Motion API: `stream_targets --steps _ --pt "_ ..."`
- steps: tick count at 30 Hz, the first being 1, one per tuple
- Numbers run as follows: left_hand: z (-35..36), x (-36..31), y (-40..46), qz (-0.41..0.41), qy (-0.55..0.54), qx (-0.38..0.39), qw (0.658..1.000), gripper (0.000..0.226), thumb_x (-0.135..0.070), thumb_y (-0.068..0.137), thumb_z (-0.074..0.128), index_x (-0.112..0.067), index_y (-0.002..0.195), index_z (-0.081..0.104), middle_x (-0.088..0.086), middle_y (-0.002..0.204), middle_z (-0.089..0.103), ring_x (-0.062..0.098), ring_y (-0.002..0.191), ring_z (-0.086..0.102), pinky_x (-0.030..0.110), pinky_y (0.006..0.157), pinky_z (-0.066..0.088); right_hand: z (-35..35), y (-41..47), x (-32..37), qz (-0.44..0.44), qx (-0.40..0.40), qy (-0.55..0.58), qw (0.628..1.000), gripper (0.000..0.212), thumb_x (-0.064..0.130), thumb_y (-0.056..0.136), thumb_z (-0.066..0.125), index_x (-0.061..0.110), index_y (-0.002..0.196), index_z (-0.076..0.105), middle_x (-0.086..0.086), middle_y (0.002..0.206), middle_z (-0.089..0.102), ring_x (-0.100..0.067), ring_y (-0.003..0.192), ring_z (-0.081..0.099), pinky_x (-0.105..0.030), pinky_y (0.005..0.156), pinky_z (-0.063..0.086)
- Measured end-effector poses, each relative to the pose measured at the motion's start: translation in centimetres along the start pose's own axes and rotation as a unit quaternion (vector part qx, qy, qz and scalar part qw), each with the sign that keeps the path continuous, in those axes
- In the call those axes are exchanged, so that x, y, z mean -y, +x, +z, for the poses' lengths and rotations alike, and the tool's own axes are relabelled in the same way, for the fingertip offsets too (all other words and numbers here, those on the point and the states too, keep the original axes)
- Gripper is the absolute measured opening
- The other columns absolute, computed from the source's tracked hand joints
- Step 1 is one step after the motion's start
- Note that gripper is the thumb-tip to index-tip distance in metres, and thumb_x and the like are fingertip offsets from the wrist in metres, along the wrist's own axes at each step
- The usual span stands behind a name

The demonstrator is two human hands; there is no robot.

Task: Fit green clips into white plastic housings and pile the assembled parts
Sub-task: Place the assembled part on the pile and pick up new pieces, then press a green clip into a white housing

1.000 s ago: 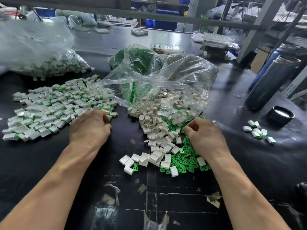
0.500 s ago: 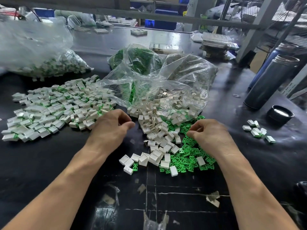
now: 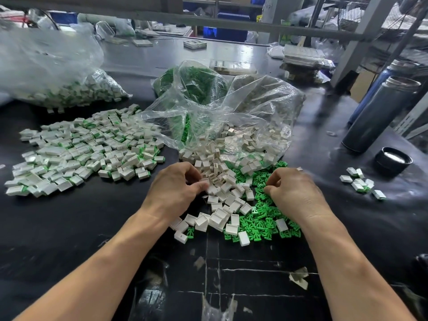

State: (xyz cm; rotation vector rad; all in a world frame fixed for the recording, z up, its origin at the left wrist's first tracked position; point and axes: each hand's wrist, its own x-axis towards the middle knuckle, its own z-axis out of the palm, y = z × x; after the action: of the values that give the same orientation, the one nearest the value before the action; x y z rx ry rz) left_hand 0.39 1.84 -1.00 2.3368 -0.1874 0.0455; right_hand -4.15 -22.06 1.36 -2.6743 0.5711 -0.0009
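Mid-desk (image 3: 69, 228), L hand (image 3: 176, 191) curls its fingers into the white housings (image 3: 222, 193), seemingly pinching one. R hand (image 3: 294, 193) curls into the green clips (image 3: 261, 218) just beside; exact grip can't tell. Assembled parts pile (image 3: 85, 149) lies toward desk's left edge.

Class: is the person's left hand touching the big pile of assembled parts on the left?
Apart. The head view shows bare black table between the left hand and the assembled pile.

Fingertips of left hand (image 3: 176, 191) and right hand (image 3: 294, 193) hidden
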Motion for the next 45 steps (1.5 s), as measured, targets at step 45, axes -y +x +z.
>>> stream_targets --steps 45 --pt "-1.4 -2.3 -1.4 -0.044 -0.41 0.132 0.902 0.024 -0.015 0.077 0.08 -0.005 0.098 0.073 0.014 0.089 0.077 0.016 0.07 0.07 0.021 0.061 0.057 3.1 -3.2 3.9 -0.218 -0.02 0.42 0.881 0.019 0.01 0.091 0.078 0.029 0.092 0.076 0.014 0.083 0.074 0.001 0.072 0.066 -0.011 0.065 0.049"
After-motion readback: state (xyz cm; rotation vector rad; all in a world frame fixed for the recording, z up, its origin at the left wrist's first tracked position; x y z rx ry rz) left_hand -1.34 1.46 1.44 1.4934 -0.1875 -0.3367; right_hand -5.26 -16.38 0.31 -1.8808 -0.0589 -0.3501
